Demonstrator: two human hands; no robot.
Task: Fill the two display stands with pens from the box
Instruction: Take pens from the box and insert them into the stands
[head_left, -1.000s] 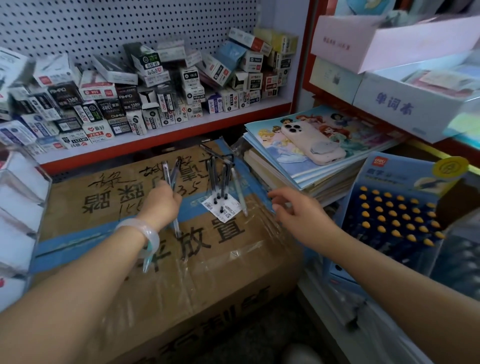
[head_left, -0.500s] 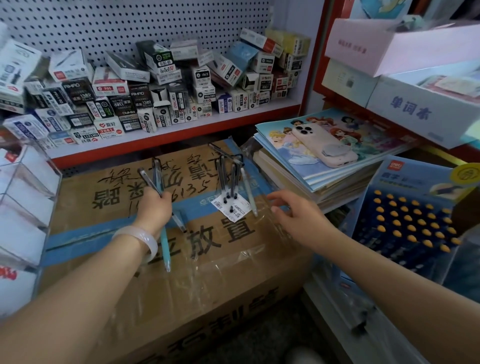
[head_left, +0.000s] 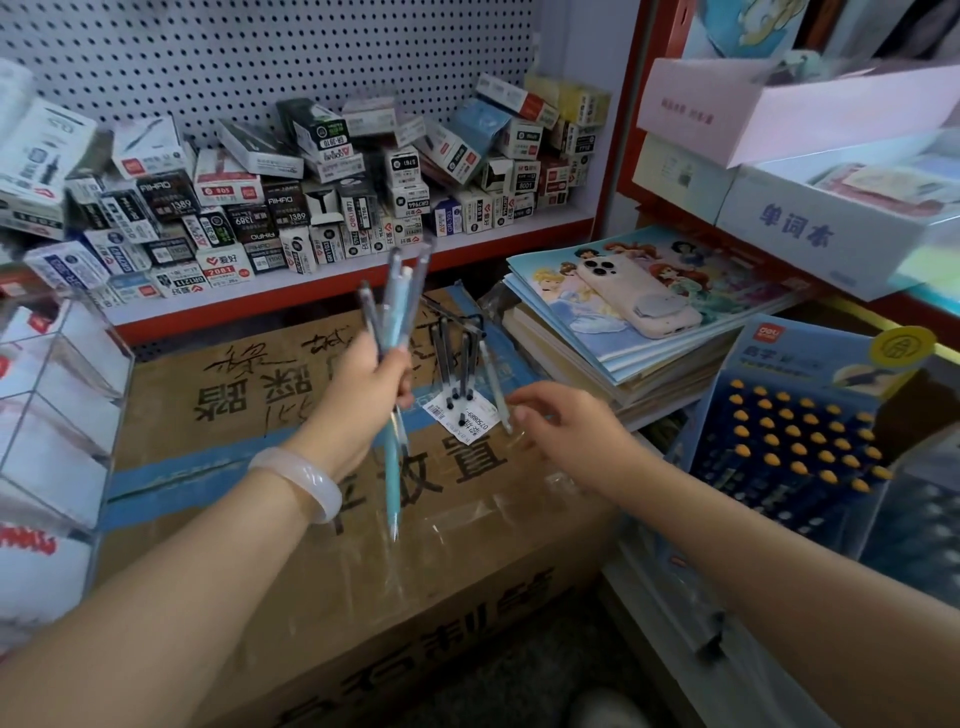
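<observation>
My left hand (head_left: 363, 395) grips a bunch of pens (head_left: 396, 317), light blue and dark, held upright over a big cardboard box (head_left: 322, 545). One light blue pen hangs lowest from the fist. A small clear display stand (head_left: 462, 374) with a few dark pens stands on the box, just right of that hand. A pale pen (head_left: 496, 387) leans at the stand's right side. My right hand (head_left: 566, 431) hovers with relaxed fingers beside the stand's base, holding nothing. A blue display stand (head_left: 810, 415) with several yellow-tipped pens sits at the right.
A shelf (head_left: 332, 280) behind the box carries many small pen cartons. A stack of colouring books (head_left: 649, 312) with a pink phone (head_left: 636, 293) on top lies to the right. Clear acrylic bins (head_left: 57, 415) stand at the left. White boxes (head_left: 831, 223) fill the upper right.
My left hand has lifted and turned the pen bunch upright, moving it right toward the small stand. My right hand has stayed beside the stand's base.
</observation>
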